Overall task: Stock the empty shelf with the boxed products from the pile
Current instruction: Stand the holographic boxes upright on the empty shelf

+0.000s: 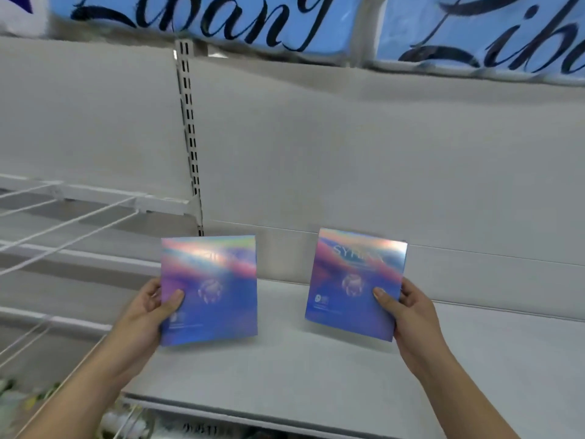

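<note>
The left hand (148, 312) grips the left box (215, 289) by its left edge, with the thumb laid across the front face and the other fingers curled behind it. The right hand (408, 315) grips the right box (354, 280) in the same way by its right edge, thumb on the front. Both boxes are flat and square, with a shimmering blue, purple and pink finish, and both are held nearly upright with their fronts toward the camera. They are well apart from each other, the right one tilted a little to the right. Their lower edges are low over the white shelf (316, 375); whether they touch it cannot be told, though a faint shadow lies under the left box.

Behind the boxes rises the pale back panel (348, 153), and a slotted upright (190, 137) runs down it just left of the left box. To the left of that upright hang white wire racks (63, 217). Along the top sit blue packs (205, 23) with large dark script lettering. Below the shelf's front edge some blurred goods (126, 419) show, too unclear to name
</note>
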Available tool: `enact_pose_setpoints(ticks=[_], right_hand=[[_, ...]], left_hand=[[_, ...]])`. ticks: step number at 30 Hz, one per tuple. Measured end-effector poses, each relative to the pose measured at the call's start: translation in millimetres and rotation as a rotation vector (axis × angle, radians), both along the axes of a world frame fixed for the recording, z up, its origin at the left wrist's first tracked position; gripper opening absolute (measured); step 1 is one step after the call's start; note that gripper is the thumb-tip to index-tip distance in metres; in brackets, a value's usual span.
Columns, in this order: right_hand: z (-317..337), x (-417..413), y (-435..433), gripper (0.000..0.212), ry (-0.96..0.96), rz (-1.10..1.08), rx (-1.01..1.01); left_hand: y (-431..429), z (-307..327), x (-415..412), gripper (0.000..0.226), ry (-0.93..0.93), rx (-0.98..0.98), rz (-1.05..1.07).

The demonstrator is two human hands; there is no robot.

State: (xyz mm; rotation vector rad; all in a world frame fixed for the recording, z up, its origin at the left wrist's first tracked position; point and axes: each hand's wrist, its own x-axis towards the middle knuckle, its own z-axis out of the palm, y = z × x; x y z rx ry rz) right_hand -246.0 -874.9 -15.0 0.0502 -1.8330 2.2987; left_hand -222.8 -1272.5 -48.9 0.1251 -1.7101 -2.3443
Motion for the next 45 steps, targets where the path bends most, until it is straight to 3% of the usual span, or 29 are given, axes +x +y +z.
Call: enact_pose_setpoints(ticks=[6,9,12,16,21,25,34,37,38,41,44,45], right_hand=[[-1.9,-34.8,-9.7,0.08,0.0,-0.03,0.014],[-3.2,-45.6,-13.7,0.069,0.025,-0.05,0.002],[-6.5,-52.7,-19.3,0.049,0.023,-0.048,-0.043],[-6.7,-61.4,-25.7,0.057,0.013,-0.055,-0.041],[-8.7,-76.2,-24.0,0.032,0.001,-0.066,-0.028],[-14.2,-79.5,-25.1,0.029,-0.013,-0.057,-0.018],[-31.8,-95.6,-26.7,0.042,-0.019,-0.026,-0.061],[-33.9,-96.2,-28.0,0.058,-0.008,-0.01,-0.033],[-34.0,-95.5,-28.4,0.058,-0.007,-0.009,-0.027],[-33.3,-93.3,-28.4,0.045,0.001,-0.02,-0.014],[-29.3,-90.5,-30.9,0.078,0.009,-0.016,0.032],[-28.5,-89.7,-31.0,0.087,0.01,-0.017,0.04]], left_hand=[[-0.5,-1.7,-47.3,0.03,0.0,-0.031,-0.067],[-6.8,0.8,-68.3,0.043,0.014,-0.014,-0.118],[-14.3,3.5,-89.2,0.039,0.014,0.022,-0.163],[-13.0,3.6,-108.4,0.031,0.014,0.053,-0.194],[-9.5,-2.4,-118.8,0.037,-0.008,0.074,-0.247],[-7.3,-9.2,-122.4,0.039,0.001,0.097,-0.249],[-6.8,-14.7,-133.6,0.036,0.035,0.073,-0.218],[-9.4,-16.7,-136.5,0.052,0.06,-0.012,-0.196],[-10.3,-17.4,-136.9,0.06,0.068,-0.049,-0.185],[-7.2,-19.1,-135.7,0.049,0.08,-0.066,-0.16],[-2.9,-16.9,-133.4,0.074,0.117,-0.092,-0.139],[-1.2,-16.5,-133.1,0.07,0.121,-0.092,-0.142]])
